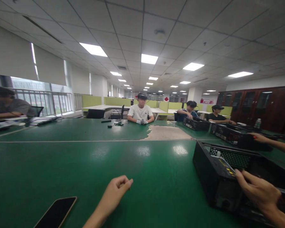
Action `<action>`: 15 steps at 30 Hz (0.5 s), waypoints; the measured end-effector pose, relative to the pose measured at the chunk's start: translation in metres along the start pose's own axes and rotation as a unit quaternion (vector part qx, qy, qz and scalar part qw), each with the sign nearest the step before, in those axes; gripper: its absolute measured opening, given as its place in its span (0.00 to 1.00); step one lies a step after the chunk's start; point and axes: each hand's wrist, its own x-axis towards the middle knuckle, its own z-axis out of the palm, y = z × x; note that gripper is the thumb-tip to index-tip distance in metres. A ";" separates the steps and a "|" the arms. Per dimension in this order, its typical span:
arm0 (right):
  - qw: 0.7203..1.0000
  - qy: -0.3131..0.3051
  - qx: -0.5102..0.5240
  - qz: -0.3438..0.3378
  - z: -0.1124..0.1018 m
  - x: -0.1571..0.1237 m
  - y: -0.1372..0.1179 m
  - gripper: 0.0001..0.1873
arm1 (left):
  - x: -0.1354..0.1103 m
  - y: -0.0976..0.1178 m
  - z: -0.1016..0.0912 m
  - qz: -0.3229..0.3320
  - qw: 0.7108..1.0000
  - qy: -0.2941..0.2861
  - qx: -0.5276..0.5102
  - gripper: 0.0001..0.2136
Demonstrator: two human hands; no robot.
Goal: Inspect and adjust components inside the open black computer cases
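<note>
My left hand [115,193] hovers over the green table, fingers curled and thumb pressed to the index finger. Whatever it may hold is hidden. At the right, a black computer case [210,180] lies on the table with its open side up. My right hand [260,190] reaches over the case. Its thumb and fingers pinch the near corner of a flat, metal-edged part with yellow labels [224,166], which rests at the case's edge; its exact kind is unclear. A perforated panel [232,155] shows inside the case. Left of my left hand lies a smartphone [58,212], screen up.
Beyond my case, a co-worker's hand [258,138] reaches in from the right near another black case [224,133]. A third case [196,124] stands farther back. Across the green table [85,164] sits a person [140,110] wearing gloves, beside small dark tools [112,125]. A bare patch [168,132] marks the tabletop.
</note>
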 end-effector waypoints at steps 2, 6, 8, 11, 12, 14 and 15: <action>0.999 -0.028 -0.026 -0.018 -0.025 -0.028 -0.037 0.30 | 0.011 0.034 -0.009 0.037 0.999 0.011 0.030 0.21; 0.986 -0.086 0.026 -0.142 -0.084 -0.092 -0.123 0.26 | 0.050 0.119 0.018 0.194 0.963 -0.014 0.186 0.20; 0.948 -0.159 0.124 -0.246 -0.112 -0.108 -0.159 0.16 | 0.070 0.157 0.049 0.236 0.940 -0.058 0.240 0.19; 0.829 -0.335 0.240 -0.378 -0.144 -0.090 -0.188 0.14 | 0.088 0.189 0.096 0.251 0.905 -0.123 0.321 0.15; 0.796 -0.396 0.241 -0.389 -0.148 -0.073 -0.192 0.14 | 0.091 0.192 0.110 0.246 0.891 -0.147 0.351 0.12; 0.765 -0.492 0.168 -0.380 -0.140 -0.034 -0.196 0.12 | 0.095 0.184 0.135 0.224 0.865 -0.202 0.402 0.06; 0.760 -0.517 0.105 -0.380 -0.128 -0.015 -0.196 0.13 | 0.096 0.176 0.145 0.214 0.853 -0.229 0.418 0.04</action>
